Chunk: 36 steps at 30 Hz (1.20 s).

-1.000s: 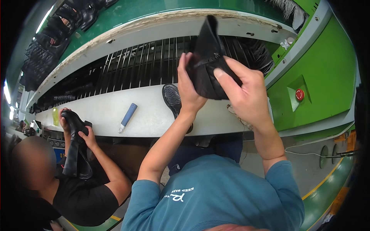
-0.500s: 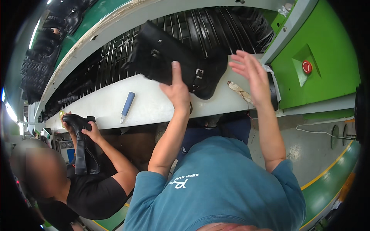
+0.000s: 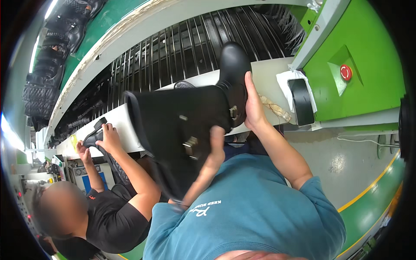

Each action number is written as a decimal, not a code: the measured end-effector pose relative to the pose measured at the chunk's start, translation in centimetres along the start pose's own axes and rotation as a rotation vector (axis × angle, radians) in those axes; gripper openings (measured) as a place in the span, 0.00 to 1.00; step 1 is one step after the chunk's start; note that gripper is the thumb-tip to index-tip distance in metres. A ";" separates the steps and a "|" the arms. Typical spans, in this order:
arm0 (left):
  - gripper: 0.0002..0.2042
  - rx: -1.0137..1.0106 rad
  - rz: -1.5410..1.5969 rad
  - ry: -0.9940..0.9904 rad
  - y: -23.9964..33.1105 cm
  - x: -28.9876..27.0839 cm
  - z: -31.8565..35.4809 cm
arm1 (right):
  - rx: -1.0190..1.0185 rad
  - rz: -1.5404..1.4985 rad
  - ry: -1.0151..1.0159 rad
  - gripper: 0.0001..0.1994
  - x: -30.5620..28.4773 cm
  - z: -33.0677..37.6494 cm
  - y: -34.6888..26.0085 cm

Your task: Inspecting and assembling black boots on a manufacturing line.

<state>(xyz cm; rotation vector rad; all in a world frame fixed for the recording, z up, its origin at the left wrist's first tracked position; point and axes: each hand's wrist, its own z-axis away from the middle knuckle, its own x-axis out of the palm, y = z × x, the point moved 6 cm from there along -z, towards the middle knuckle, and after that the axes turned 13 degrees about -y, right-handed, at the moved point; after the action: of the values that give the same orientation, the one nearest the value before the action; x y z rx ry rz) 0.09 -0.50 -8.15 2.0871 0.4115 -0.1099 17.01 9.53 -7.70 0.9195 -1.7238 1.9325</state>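
Observation:
A tall black boot [image 3: 169, 125] with metal buckles lies sideways in front of me, held up between both hands. Its rounded toe [image 3: 236, 60] points away over the metal bars, and its wide shaft opening faces left. My left hand [image 3: 215, 145], partly blurred, is closed on the near side of the shaft; its fingers are mostly hidden. My right hand [image 3: 255, 106] is closed around the right side of the foot, by the ankle buckle. The boot covers part of the white bench [image 3: 264, 71].
A pale, worn wrapped piece [image 3: 275, 108] and a dark phone-like slab [image 3: 302, 102] on white cloth lie right. A green machine panel [image 3: 364, 56] carries a red button [image 3: 345, 72]. Metal bars [image 3: 173, 52] run behind. A co-worker's hands [image 3: 110, 138] hold dark footwear at left.
The boot has come nearer to me and turned, its toe now pointing away. My right hand, apart from it before, now grips the foot. The blue-handled tool is no longer visible.

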 end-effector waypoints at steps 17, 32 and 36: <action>0.44 0.077 0.447 -0.449 5.5 4.2 -17.0 | 0.186 0.029 -0.526 0.54 0.2 0.5 1.6; 0.20 0.134 0.511 -0.492 9.8 3.8 -13.1 | -0.060 0.447 -0.433 0.53 -3.3 5.8 0.5; 0.17 0.195 0.466 -0.494 9.3 4.0 -13.1 | -0.031 0.434 -0.376 0.51 -3.8 5.8 1.0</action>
<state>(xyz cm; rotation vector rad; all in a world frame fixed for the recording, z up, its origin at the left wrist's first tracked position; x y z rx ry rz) 5.85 7.17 5.37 2.1971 -0.3966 -0.3884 20.28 4.21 -10.85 1.0118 -2.3247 2.0814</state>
